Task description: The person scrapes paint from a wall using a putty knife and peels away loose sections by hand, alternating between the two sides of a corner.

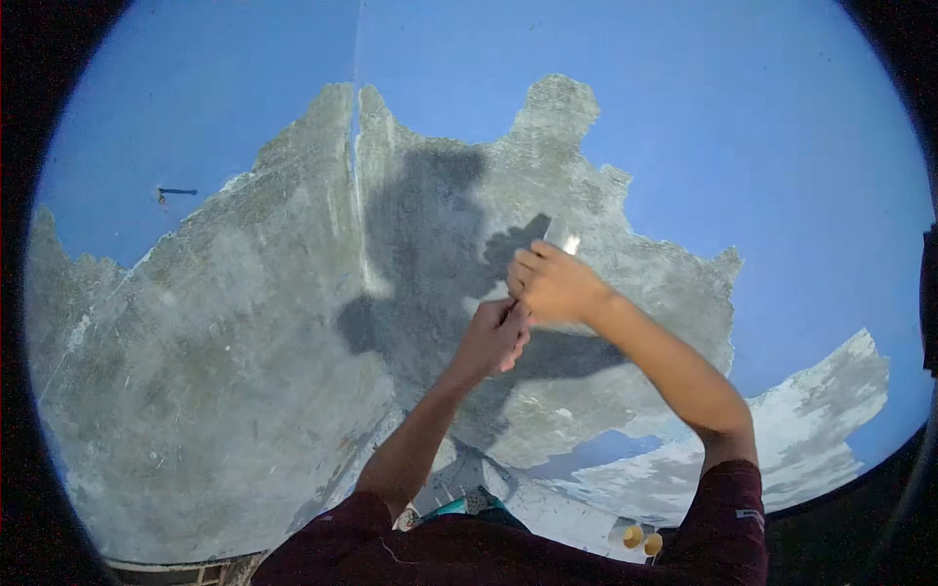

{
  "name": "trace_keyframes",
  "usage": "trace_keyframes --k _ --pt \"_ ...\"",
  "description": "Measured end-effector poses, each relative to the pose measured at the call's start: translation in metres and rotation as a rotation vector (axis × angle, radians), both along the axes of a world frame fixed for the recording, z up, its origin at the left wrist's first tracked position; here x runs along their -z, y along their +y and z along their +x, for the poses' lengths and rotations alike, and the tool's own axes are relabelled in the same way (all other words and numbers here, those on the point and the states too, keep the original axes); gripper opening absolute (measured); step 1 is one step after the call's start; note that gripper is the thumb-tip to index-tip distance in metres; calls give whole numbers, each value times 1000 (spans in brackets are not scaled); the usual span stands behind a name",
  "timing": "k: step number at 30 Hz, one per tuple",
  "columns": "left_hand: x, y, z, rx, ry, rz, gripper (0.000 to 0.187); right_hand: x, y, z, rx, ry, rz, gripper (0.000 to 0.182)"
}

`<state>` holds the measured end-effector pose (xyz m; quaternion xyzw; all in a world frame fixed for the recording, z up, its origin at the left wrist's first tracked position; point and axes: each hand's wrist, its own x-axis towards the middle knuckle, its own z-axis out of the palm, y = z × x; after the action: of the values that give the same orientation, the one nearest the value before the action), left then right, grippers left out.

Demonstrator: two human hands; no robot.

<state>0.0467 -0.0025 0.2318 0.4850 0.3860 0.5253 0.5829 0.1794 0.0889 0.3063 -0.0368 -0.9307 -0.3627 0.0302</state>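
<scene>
In front of the wall, close to the middle of the view, my two hands come together. My right hand is closed round a scraper, with part of its flat metal blade catching the light above the fingers. Just below and to its left, my left hand is closed, its fingertips right at the underside of the right hand. Something dark shows at its thumb, but I cannot tell what it is. Behind both hands, bare grey plaster shows where the blue paint is gone, with ragged edges around it.
A vertical seam runs down the wall left of my hands. At the left, a small dark fitting sticks out of the blue paint. Two yellow round things lie low at the right, by my sleeve. My shadow falls across the plaster.
</scene>
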Motion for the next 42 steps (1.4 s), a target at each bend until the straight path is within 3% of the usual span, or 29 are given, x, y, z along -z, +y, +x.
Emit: trace_keyframes --k 3,8,14,19,22,24,25,30,40,42 --pt "-20 25 1 -58 94 144 34 -36 22 -4 -41 16 30 19" --pt "-45 60 -1 -188 146 235 37 -79 57 -10 -30 -56 37 24" --pt "-60 70 -12 -260 440 335 38 -75 87 -9 -112 45 -17 18" --pt "-55 73 10 -160 151 215 39 -74 104 -3 -45 -62 -130 19" --pt "-66 72 -2 -204 282 151 40 -83 102 0 -27 -73 -73 23" --pt "-73 70 -7 -192 280 180 40 -86 91 -4 -44 169 -224 28" --pt "-74 70 -8 -196 273 211 40 -86 94 -3 -44 170 -225 28" --pt "-73 74 -5 -160 181 173 40 -92 102 -2 -186 8 -68 25" --pt "-63 85 -3 -181 165 293 40 -99 94 -7 -90 -3 -46 23" --pt "-64 89 -5 -187 188 306 41 -104 91 -8 -114 -86 105 23"
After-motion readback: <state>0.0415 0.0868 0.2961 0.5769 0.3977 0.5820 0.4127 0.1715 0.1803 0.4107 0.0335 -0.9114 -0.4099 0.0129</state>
